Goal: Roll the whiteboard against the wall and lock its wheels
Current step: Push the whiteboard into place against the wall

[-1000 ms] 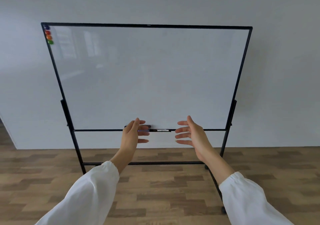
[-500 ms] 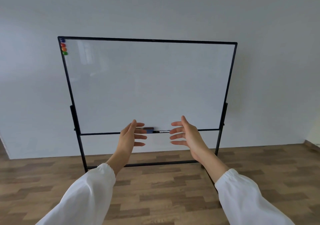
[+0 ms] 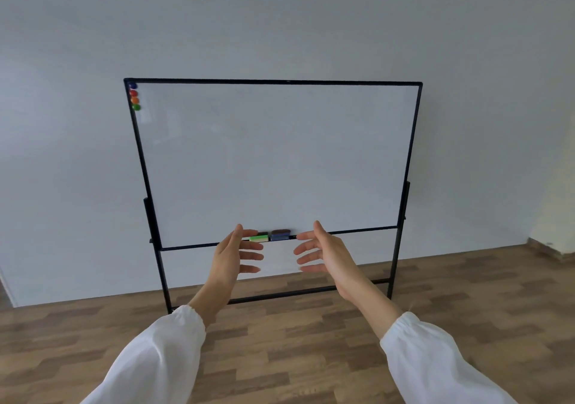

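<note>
Whiteboard (image 3: 273, 160) stands close before the wall (image 3: 280, 23); whether it touches is unclear. Left hand (image 3: 231, 255) and right hand (image 3: 326, 251) hover spread and empty, covering part of its tray. Wheels are hard to make out.

Whiteboard (image 3: 273, 160) before wall (image 3: 280, 23)
</note>
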Motion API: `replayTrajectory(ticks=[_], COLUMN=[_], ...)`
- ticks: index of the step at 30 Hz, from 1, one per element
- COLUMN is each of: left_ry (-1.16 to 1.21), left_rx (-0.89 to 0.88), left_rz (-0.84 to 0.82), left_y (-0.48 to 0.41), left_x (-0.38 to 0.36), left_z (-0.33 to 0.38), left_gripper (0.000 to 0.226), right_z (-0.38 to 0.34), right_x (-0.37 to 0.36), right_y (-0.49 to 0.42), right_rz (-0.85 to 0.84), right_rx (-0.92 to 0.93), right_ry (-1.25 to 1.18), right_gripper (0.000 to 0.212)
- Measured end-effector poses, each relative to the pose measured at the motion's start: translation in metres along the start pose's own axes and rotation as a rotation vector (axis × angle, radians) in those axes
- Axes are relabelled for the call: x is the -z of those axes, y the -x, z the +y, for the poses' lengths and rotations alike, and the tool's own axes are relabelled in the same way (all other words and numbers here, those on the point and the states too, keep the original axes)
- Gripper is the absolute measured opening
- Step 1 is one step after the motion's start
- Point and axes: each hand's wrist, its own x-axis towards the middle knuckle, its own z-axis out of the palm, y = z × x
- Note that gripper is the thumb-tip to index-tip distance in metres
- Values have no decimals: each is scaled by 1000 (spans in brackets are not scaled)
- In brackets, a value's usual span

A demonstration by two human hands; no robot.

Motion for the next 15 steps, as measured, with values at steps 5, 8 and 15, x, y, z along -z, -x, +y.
replayTrajectory(ticks=[5,8,15], left_ry=[12,13,22], left_rx=[-17,-14,-30], left_rz=[-8,-2,11], left_y=[4,7,10], left_x=[14,15,13], left_z=[9,10,15], left_gripper=[49,49,50], right_z=[-12,-17,-18], right_x=[-10,-14,-19], right_y=[5,7,4], right_rz=[8,-13,-60], right_rx=[25,42,52], right_ry=[-15,-5,20], right_gripper=[55,56,55])
